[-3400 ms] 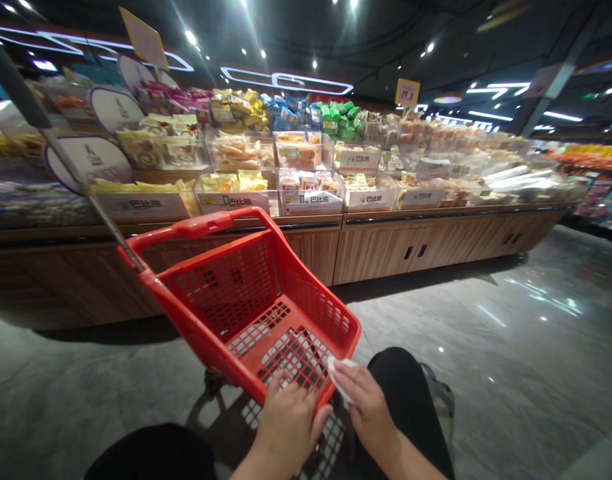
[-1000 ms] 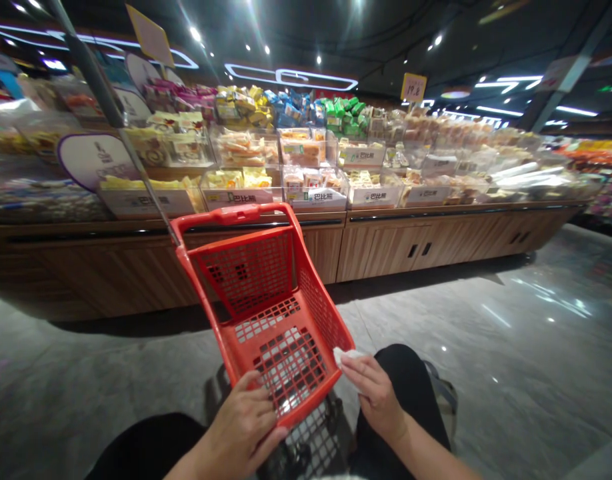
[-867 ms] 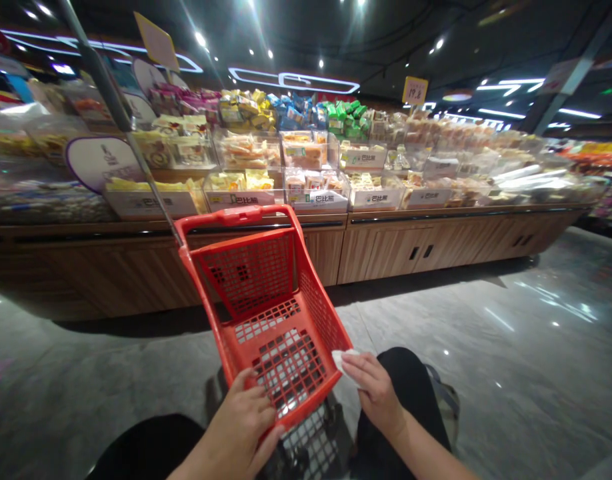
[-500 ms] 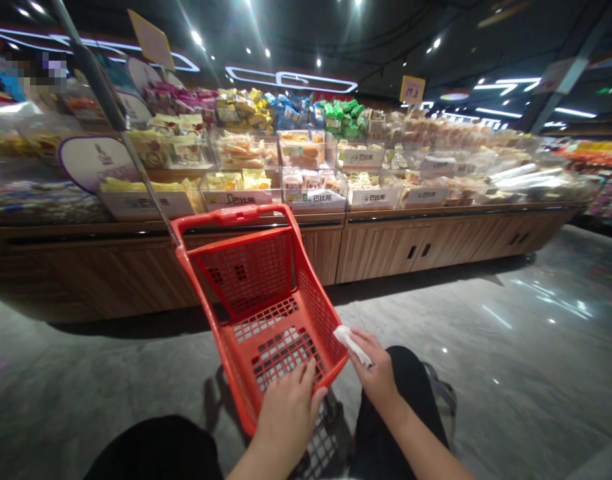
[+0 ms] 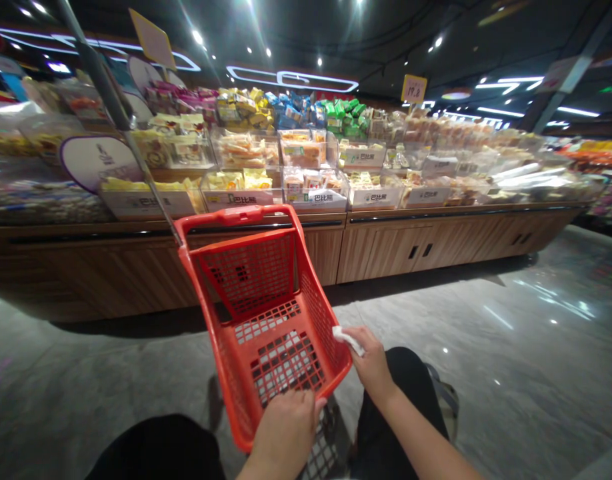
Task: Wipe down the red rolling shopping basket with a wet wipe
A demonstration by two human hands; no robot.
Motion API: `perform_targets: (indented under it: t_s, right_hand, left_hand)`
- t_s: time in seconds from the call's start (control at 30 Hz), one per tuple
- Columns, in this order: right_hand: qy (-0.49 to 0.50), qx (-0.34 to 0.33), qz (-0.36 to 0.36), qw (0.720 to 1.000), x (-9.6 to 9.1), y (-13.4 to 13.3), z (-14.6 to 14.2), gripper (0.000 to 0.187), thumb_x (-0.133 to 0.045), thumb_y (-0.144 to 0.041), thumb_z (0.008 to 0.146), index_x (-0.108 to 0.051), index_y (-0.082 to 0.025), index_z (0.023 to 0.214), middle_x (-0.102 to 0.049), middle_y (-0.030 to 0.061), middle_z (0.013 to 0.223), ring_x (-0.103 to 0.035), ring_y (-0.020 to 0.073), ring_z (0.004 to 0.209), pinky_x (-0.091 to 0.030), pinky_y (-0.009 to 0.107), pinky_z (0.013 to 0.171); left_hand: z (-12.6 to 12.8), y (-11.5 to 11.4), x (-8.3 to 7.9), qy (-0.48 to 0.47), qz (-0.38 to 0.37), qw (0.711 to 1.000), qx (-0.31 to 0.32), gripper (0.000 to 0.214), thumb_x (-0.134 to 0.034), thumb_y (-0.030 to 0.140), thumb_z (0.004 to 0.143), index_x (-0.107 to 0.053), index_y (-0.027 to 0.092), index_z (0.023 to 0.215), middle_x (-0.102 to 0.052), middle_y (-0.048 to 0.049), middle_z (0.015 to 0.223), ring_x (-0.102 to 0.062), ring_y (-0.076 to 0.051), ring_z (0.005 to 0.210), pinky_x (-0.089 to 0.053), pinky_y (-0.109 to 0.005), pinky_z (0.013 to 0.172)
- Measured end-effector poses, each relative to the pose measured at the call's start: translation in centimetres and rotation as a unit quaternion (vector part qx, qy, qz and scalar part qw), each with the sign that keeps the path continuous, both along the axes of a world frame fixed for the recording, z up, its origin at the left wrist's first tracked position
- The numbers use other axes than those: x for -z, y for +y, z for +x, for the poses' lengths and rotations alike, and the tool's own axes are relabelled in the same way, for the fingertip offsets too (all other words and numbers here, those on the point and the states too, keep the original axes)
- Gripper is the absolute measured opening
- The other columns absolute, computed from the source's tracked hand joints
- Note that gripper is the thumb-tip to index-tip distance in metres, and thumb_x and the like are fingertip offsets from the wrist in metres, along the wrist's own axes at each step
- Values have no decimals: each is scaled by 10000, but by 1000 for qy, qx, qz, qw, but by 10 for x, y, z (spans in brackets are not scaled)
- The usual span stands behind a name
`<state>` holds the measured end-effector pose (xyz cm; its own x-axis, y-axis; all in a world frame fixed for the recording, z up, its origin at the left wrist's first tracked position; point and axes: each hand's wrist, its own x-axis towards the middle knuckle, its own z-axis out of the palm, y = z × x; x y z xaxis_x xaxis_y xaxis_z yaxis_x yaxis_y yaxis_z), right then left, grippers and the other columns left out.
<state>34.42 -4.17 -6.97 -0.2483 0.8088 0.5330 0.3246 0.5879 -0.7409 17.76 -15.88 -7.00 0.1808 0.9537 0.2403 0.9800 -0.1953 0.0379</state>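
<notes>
A red plastic shopping cart (image 5: 246, 247) stands right before me, its basket floor and grid walls bare of goods. My left hand (image 5: 289, 427) is wrapped over the basket's near rim, fingers curled inward and thumb on the outer side. At the right wall of the basket, my right hand (image 5: 369, 360) grips a white cloth or tissue (image 5: 349, 339), which lies against the rim near the right front corner. Part of the cloth is hidden beneath the fingers.
Beyond the cart runs a long wooden display counter (image 5: 381, 247) with packaged snacks in clear bins. A grey pole (image 5: 99, 80) rises at the cart's left side. My dark-clad knees flank the cart on the grey tiled floor (image 5: 516, 360).
My left hand has closed from outstretched fingers onto the near rim. The cart has shifted slightly towards me. My right hand has moved slightly up and left with the cloth.
</notes>
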Motion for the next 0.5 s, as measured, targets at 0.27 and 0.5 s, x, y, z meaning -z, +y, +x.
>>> perform_targets:
  t_s: [0.27, 0.5]
  right_hand:
    - [-51, -34, -35, 998, 9, -32, 15, 138, -563, -177, 839, -675, -221, 907, -623, 24, 797, -608, 173, 741, -468, 250, 663]
    - [-85, 139, 68, 984, -18, 6, 26, 142, -544, -107, 747, -614, -193, 836, -586, 74, 894, -591, 220, 814, -475, 310, 707]
  left_hand:
    - [-16, -8, 1, 3, 25, 999, 20, 263, -440, 246, 894, -571, 192, 673, -652, -13, 628, -615, -180, 586, -412, -287, 569]
    - [-27, -15, -4, 5, 41, 998, 48, 262, -446, 228, 887, -561, 201, 654, -637, 4, 607, -599, -163, 566, -404, -281, 567]
